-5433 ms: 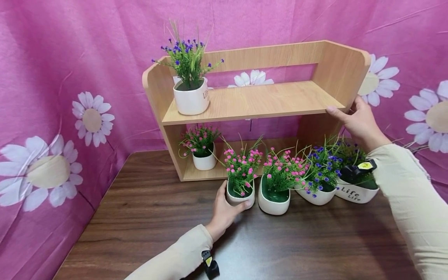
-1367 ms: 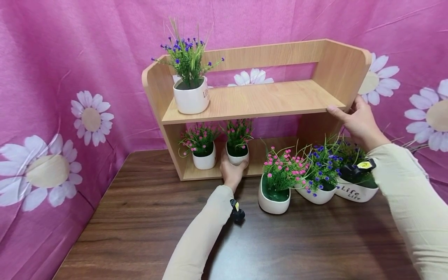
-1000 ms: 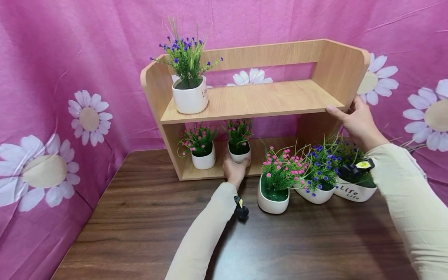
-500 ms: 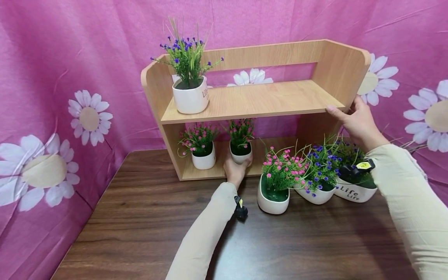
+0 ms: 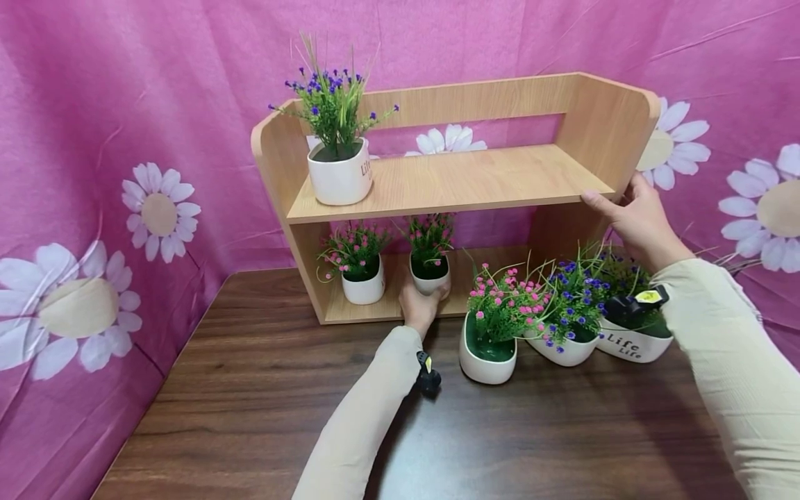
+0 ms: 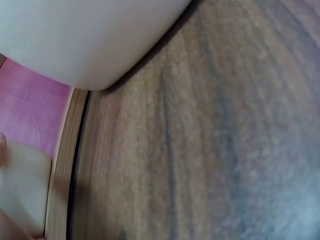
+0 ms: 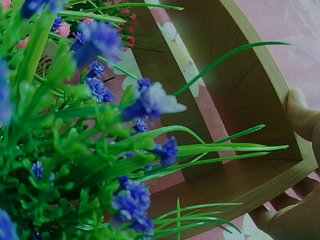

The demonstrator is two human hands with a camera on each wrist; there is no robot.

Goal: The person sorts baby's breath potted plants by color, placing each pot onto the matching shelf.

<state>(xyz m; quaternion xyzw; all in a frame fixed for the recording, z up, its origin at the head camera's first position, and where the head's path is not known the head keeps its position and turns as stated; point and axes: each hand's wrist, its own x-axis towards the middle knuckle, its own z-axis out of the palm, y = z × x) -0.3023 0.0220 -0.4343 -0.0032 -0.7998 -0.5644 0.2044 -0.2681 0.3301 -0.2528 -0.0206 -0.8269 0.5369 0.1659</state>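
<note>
In the head view, my left hand (image 5: 420, 305) holds a white pot of pink flowers (image 5: 429, 281) at the lower board of a wooden two-tier shelf (image 5: 475, 177). Its curled fingers grip the pot from the front. The left wrist view catches only part of that pot (image 6: 22, 187), with fingers at the frame's edge. My right hand (image 5: 640, 219) grips the shelf's right side panel, its thumb on the front edge of the upper board. Another pink-flowered pot (image 5: 364, 286) stands to the left on the lower board, and a purple-flowered pot (image 5: 340, 179) stands on the upper board.
On the dark wooden table (image 5: 262, 410), before the shelf's right half, stand a pink-flowered pot (image 5: 489, 364), a blue-flowered pot (image 5: 567, 351) and a pot lettered "Life" (image 5: 634, 345). A pink cloth with white daisies (image 5: 159, 212) hangs behind.
My left hand has carried the pink-flowered pot from the table back to the lower shelf, then shifted it slightly right. During the last half second it stays almost still. The right hand keeps its place.
</note>
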